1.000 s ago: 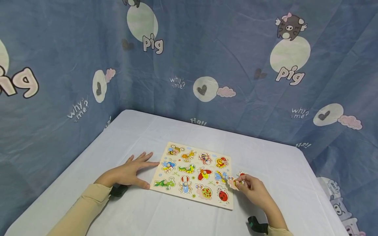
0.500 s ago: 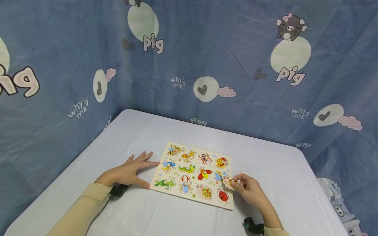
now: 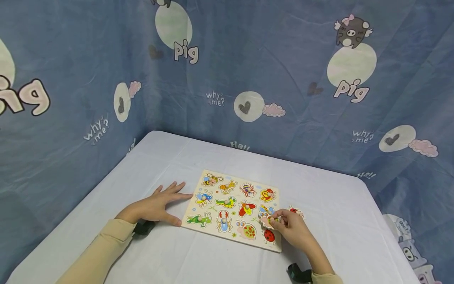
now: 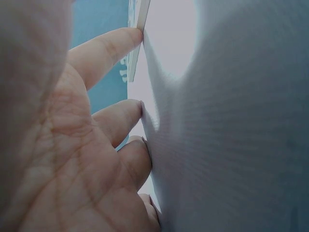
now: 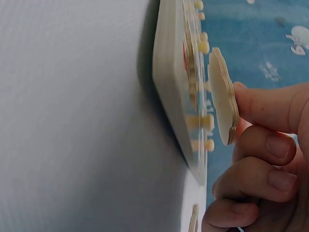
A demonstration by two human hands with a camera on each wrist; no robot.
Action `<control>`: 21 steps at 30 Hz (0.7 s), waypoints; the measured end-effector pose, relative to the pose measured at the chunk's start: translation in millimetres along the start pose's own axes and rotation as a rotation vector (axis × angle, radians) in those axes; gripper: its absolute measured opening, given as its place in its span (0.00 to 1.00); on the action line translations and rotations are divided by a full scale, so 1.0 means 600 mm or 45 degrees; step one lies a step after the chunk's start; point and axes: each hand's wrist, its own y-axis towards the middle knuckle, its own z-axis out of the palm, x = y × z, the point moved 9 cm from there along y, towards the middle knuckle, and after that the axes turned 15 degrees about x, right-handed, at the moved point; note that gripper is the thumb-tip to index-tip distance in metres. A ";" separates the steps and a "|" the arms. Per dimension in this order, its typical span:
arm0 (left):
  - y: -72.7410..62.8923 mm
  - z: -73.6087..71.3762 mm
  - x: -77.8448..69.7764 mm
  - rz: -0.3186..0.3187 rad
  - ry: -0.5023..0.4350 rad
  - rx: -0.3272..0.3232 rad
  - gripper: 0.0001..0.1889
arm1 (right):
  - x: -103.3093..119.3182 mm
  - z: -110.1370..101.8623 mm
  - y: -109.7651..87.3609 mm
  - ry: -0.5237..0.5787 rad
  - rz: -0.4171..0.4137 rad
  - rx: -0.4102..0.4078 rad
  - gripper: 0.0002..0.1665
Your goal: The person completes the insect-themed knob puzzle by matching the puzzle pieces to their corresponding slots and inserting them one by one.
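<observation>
A wooden peg puzzle board [image 3: 232, 214] with colourful insect pictures lies on the white-covered table. My right hand [image 3: 292, 230] pinches a snail-shaped puzzle piece [image 3: 266, 221], held over the board's right side and partly covering the blue-winged insect picture. From the right wrist, the piece's bare wooden underside [image 5: 222, 96] shows tilted and apart from the board's knobs. The board's snail picture [image 3: 246, 230] and ladybug picture [image 3: 269, 236] show no knobs. My left hand [image 3: 159, 205] is spread flat beside the board, with a fingertip and the thumb at its left edge and other fingertips on the tablecloth.
A red ladybug puzzle piece [image 3: 295, 212] lies on the table right of the board, partly behind my right hand. Small knobs [image 5: 207, 121] stand up from the board. A blue printed curtain [image 3: 283, 71] hangs behind the table.
My right hand has moved left with the snail piece, from the board's right edge to over the board. More of the ladybug piece shows. The left hand stays in place.
</observation>
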 end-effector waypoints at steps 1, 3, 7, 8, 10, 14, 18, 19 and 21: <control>0.000 0.000 0.000 0.003 -0.002 0.002 0.49 | 0.002 0.001 0.001 -0.008 0.000 -0.002 0.05; 0.000 0.000 0.001 0.007 -0.004 0.004 0.49 | 0.007 0.003 0.003 -0.023 0.002 -0.005 0.05; 0.001 0.000 0.003 0.011 -0.003 0.006 0.50 | 0.016 0.010 0.007 -0.043 0.001 0.011 0.05; 0.001 0.000 0.003 0.014 0.002 0.005 0.50 | 0.019 0.012 0.008 -0.050 -0.003 0.016 0.05; 0.002 0.000 0.004 0.013 0.004 0.003 0.50 | 0.027 0.015 0.010 -0.062 -0.028 0.028 0.05; 0.002 -0.001 0.003 0.014 0.013 -0.006 0.50 | 0.043 0.024 0.015 -0.086 -0.078 0.064 0.04; 0.002 0.000 0.003 0.010 0.008 -0.003 0.49 | 0.052 0.036 0.018 -0.102 -0.097 0.102 0.03; 0.002 0.000 0.003 0.011 0.009 -0.001 0.49 | 0.053 0.039 0.019 -0.108 -0.102 0.108 0.04; 0.002 0.001 0.002 0.012 0.010 0.001 0.49 | 0.057 0.045 0.019 -0.115 -0.112 0.122 0.04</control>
